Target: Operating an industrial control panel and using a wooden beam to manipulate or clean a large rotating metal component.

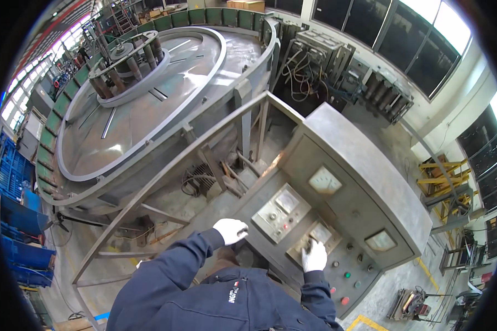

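Observation:
White work gloves cover both my hands. My left hand [231, 231] is loosely curled just off the left edge of the grey control console [364, 160], with nothing visible in it. My right hand [314, 256] reaches onto the right-hand metal instrument plate [296, 252], its fingers closed where a control knob seems to sit; the glove hides most of the knob. Above those fingers shows a small meter [320, 234]. The matching left plate [266, 227] has a meter, a black knob [273, 216] and a red light [285, 226].
Green [347, 275] and red [345, 300] buttons line the console's right side, below two larger gauges [324, 181]. A metal railing [176, 161] separates me from a large round machine table [143, 118]. Cables and a motor [200, 179] lie behind the railing. Yellow stands [444, 176] are at right.

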Available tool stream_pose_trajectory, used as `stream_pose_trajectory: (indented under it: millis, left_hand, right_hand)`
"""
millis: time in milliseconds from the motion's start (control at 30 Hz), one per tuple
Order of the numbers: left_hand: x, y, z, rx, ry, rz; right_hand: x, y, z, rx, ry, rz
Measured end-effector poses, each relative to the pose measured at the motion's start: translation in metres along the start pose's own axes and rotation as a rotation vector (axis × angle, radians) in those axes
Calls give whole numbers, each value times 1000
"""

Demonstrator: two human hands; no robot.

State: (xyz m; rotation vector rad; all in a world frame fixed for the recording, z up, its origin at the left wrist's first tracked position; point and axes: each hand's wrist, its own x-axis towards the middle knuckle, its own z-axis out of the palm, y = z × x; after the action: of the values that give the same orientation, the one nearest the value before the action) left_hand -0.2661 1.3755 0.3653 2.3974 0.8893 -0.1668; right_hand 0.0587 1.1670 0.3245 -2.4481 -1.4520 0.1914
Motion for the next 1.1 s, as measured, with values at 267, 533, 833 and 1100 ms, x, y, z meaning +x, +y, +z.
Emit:
stream_pose_trajectory:
  millis: [267,533,833,1100]
  left_hand:
    - [23,-76,-10,-168,-22,80]
    - [45,-83,-20,-229,42,171]
    - [20,-96,-21,-254,84,-3]
    - [-103,-147,-64,-230,393,-450]
  right_hand:
    - [-7,-20,15,-155,4,177]
    - [-12,-30,19,-155,44,203]
    - [2,-3,-9,-235,-151,40]
    - [36,-28,-36,-300,-44,-245]
